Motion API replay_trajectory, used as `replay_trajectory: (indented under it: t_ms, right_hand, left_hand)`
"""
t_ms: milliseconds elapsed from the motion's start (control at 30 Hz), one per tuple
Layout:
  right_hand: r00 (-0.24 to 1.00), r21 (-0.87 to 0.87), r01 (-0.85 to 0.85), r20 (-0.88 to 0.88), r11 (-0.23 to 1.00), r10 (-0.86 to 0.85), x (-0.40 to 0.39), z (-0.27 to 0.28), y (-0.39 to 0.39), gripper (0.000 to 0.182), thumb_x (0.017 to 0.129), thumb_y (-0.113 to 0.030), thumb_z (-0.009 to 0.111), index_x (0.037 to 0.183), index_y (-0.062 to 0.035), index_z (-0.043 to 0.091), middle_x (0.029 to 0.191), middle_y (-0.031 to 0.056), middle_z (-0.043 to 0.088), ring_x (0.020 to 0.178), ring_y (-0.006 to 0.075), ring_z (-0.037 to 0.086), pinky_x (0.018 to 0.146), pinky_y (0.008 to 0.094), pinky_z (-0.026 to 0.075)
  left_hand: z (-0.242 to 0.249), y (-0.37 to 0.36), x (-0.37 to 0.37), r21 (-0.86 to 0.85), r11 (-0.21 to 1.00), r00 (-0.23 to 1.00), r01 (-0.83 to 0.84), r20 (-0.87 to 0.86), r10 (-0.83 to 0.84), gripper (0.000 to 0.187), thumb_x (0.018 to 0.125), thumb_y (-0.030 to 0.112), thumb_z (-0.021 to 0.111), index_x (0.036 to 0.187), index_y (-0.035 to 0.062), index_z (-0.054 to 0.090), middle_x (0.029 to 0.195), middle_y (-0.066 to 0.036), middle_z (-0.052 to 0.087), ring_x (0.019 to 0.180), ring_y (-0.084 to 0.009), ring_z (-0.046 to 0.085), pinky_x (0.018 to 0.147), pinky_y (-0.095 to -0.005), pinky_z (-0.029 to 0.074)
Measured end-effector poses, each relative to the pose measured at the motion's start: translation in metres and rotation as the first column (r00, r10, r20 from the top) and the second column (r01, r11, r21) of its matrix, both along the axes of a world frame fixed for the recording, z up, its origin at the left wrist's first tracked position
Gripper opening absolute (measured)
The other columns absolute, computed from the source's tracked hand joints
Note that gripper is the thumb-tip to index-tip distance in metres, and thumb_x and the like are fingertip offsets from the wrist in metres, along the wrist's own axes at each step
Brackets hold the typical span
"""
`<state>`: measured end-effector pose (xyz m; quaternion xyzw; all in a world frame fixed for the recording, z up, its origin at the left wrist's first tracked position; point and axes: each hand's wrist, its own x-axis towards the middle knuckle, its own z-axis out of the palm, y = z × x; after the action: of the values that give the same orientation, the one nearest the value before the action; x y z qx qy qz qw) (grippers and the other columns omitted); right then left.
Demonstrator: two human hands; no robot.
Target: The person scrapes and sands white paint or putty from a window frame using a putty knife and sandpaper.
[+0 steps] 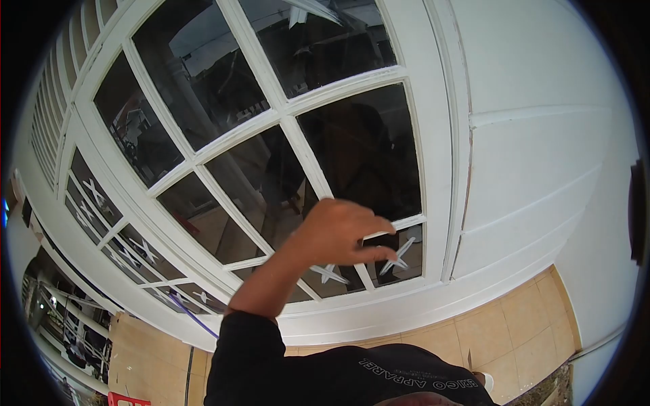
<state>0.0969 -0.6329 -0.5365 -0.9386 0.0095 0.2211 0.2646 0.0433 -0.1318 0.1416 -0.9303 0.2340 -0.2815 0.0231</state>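
Observation:
My left hand (345, 233) is raised in front of a white-framed window (279, 111) with dark glass panes. Its back faces the camera, and the thumb and forefinger are curved and apart, with nothing visible between them. The other fingers are partly hidden. Beside the fingertips, a white X-shaped mark (399, 257) shows on a small lower pane; another white mark (328, 273) lies just below the hand. Whether the hand touches the window cannot be made out. My right hand is out of view.
A white panelled wall (535, 176) stands to the right. More panes with white X marks (142, 250) are at the left, near a thin purple pole (196, 317). Tan floor tiles (491, 331) run below. A red object (127, 400) sits at the bottom left.

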Motion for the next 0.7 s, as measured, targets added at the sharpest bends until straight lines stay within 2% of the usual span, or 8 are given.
replay_trajectory:
  t_ms: [67,167,233,267,400,467,500,700]
  right_hand:
    - [0.941,0.103,0.194,-0.299,0.976,-0.156,0.005,0.113,0.042,0.042,0.084,-0.030,0.071,0.110,0.0014,0.076,0.090,0.0198,0.077,0.074,0.0302,0.074,0.066,0.0427,0.060]
    - [0.942,0.204,0.203,-0.308,0.958,-0.134,0.004,0.095,0.054,0.042,0.086,-0.032,0.071,0.109,0.0028,0.075,0.086,0.0187,0.075,0.065,0.0281,0.071,0.055,0.0413,0.057]
    - [0.964,0.238,0.157,-0.250,0.958,-0.096,0.004,0.099,0.064,0.043,0.086,-0.033,0.072,0.109,0.0029,0.075,0.089,0.0194,0.076,0.070,0.0290,0.072,0.060,0.0416,0.058]
    - [0.980,0.263,0.105,-0.194,0.959,-0.054,0.005,0.102,0.067,0.043,0.087,-0.034,0.072,0.109,0.0030,0.075,0.092,0.0200,0.076,0.075,0.0299,0.073,0.066,0.0419,0.059]
    - [0.986,0.287,0.005,-0.160,0.958,0.043,0.022,0.085,0.079,0.043,0.088,-0.034,0.074,0.110,0.0021,0.075,0.101,0.0202,0.076,0.097,0.0324,0.073,0.088,0.0424,0.056]
    - [0.989,0.376,0.020,-0.142,0.926,0.037,0.030,0.087,0.091,0.041,0.090,-0.034,0.073,0.111,0.0016,0.076,0.101,0.0210,0.076,0.096,0.0331,0.073,0.086,0.0417,0.056]
    - [0.996,0.480,-0.066,-0.026,0.875,0.089,0.034,0.087,0.098,0.030,0.096,-0.029,0.069,0.102,0.0008,0.073,0.066,0.0030,0.061,0.050,0.0110,0.052,0.044,0.0304,0.041]
    - [0.939,0.554,-0.290,0.006,0.780,0.344,0.019,0.249,0.185,0.030,0.092,-0.025,0.076,0.109,-0.0007,0.069,0.078,0.0102,0.072,0.070,0.0157,0.068,0.064,0.0328,0.054]
  left_hand:
    - [-0.095,0.017,-0.004,-0.541,0.835,0.980,-0.104,-0.200,-0.007,0.031,0.077,0.030,0.091,0.094,0.0073,0.077,0.064,-0.004,0.066,0.049,-0.0104,0.060,0.048,-0.0243,0.043]
    - [-0.289,0.058,-0.008,-0.893,0.193,0.897,-0.407,-0.352,0.267,0.050,0.095,0.052,0.072,0.099,0.0023,0.074,0.072,-0.005,0.063,0.064,-0.0122,0.059,0.058,-0.0325,0.047]
    - [-0.361,0.055,-0.046,-0.576,-0.627,0.689,-0.524,-0.720,0.086,0.064,0.101,0.065,0.054,0.120,0.0062,0.067,0.087,-0.010,0.067,0.074,-0.0195,0.066,0.068,-0.0337,0.053]
    - [-0.375,0.045,-0.066,-0.458,-0.728,0.665,-0.509,-0.747,0.006,0.061,0.102,0.059,0.056,0.128,0.0038,0.061,0.093,-0.013,0.069,0.080,-0.0236,0.069,0.073,-0.0368,0.056]
    - [-0.425,0.034,-0.125,-0.368,-0.857,0.842,-0.359,-0.524,-0.128,0.058,0.105,0.033,0.063,0.144,-0.0046,0.044,0.114,-0.021,0.068,0.099,-0.0333,0.072,0.091,-0.0468,0.060]
    - [-0.400,0.031,-0.126,-0.356,-0.852,0.861,-0.383,-0.473,-0.189,0.062,0.101,0.014,0.067,0.152,-0.0055,0.037,0.128,-0.023,0.062,0.107,-0.0340,0.069,0.099,-0.0488,0.059]
    - [-0.404,0.033,-0.124,-0.405,-0.826,0.845,-0.393,-0.513,-0.151,0.065,0.100,0.013,0.069,0.153,-0.0050,0.036,0.129,-0.023,0.061,0.110,-0.0333,0.068,0.101,-0.0471,0.059]
    - [-0.373,0.034,-0.110,-0.543,-0.789,0.928,-0.288,-0.361,-0.090,0.055,0.096,0.012,0.075,0.144,-0.0025,0.054,0.127,-0.014,0.065,0.117,-0.0255,0.065,0.103,-0.0399,0.054]
